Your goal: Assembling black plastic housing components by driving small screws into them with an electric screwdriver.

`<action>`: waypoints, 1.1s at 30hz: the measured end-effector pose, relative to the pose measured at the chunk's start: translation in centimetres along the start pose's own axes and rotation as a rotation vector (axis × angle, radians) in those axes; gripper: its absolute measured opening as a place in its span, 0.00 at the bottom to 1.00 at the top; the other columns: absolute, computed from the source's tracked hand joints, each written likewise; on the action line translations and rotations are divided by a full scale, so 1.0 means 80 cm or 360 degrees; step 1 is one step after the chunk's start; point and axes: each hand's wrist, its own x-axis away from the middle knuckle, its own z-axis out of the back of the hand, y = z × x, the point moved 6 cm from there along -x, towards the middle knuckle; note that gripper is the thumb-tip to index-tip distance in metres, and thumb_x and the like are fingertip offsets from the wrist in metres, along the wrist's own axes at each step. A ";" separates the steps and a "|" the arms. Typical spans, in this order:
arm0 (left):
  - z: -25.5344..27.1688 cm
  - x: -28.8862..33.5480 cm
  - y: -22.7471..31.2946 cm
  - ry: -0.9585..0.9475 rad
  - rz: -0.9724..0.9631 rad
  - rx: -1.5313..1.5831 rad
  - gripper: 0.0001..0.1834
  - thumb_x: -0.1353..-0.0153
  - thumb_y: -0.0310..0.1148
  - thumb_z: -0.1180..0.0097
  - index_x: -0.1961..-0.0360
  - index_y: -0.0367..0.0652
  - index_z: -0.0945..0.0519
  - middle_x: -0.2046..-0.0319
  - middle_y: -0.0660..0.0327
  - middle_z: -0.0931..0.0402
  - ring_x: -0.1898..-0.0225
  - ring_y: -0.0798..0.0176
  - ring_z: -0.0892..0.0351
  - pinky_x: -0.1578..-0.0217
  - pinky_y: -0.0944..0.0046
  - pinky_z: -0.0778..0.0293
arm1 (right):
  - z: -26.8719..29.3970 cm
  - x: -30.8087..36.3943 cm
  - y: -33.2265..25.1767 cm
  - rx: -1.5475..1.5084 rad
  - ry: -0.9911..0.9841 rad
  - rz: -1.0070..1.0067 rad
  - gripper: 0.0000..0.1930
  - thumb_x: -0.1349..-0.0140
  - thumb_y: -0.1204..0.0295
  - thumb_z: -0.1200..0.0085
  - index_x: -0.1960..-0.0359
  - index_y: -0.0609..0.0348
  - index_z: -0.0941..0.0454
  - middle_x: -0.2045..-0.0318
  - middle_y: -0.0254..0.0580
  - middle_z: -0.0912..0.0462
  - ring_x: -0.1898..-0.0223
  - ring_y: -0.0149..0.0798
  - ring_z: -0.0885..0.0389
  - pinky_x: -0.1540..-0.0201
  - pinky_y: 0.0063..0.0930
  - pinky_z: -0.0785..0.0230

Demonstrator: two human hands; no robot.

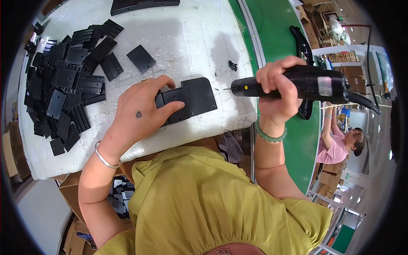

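Observation:
My right hand [278, 87] is wrapped round a black electric screwdriver [306, 83] with a cord at its back end. Its thin bit points left, and a small dark screw [217, 89] shows close to the tip; whether they touch I cannot tell. My left hand [146, 102] grips a flat black plastic part [197, 97] with one rounded corner, thumb on top and fingers round its far side. A smaller black piece lies against that part under the hand. Beyond the screwdriver's tip is a little heap of black screws [232, 65] on the white foam.
A large pile of black plastic pieces [63, 80] covers the left of the white foam surface [191, 42]. One loose plate [141, 58] lies nearer the middle. A long black part [144, 4] sits at the far edge. Right is a green table [276, 25]; another person [340, 142] is beyond.

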 end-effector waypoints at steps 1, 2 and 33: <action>-0.001 0.000 0.000 0.0033 -0.0042 -0.0006 0.18 0.54 0.41 0.35 0.63 0.46 0.24 0.75 0.57 0.26 0.72 0.51 0.27 0.70 0.57 0.32 | 0.006 0.003 0.006 -0.0021 0.0066 -0.0020 0.13 0.51 0.77 0.52 0.61 0.62 0.35 0.82 0.37 0.33 0.84 0.28 0.39 0.78 0.25 0.41; 0.000 0.000 0.002 0.0065 -0.0087 -0.0013 0.20 0.55 0.41 0.34 0.62 0.46 0.24 0.71 0.57 0.25 0.69 0.52 0.26 0.69 0.57 0.32 | 0.007 0.004 0.008 -0.0022 0.0071 -0.0016 0.13 0.51 0.77 0.52 0.61 0.62 0.35 0.82 0.37 0.33 0.84 0.28 0.39 0.78 0.25 0.41; -0.020 0.000 0.103 0.0356 -0.1107 -0.0413 0.04 0.57 0.26 0.44 0.81 0.39 0.27 0.75 0.61 0.28 0.56 0.56 0.29 0.58 0.58 0.34 | -0.051 0.014 -0.090 -0.0301 -0.0669 0.0180 0.15 0.52 0.74 0.50 0.62 0.52 0.37 0.85 0.22 0.31 0.84 0.20 0.32 0.75 0.15 0.41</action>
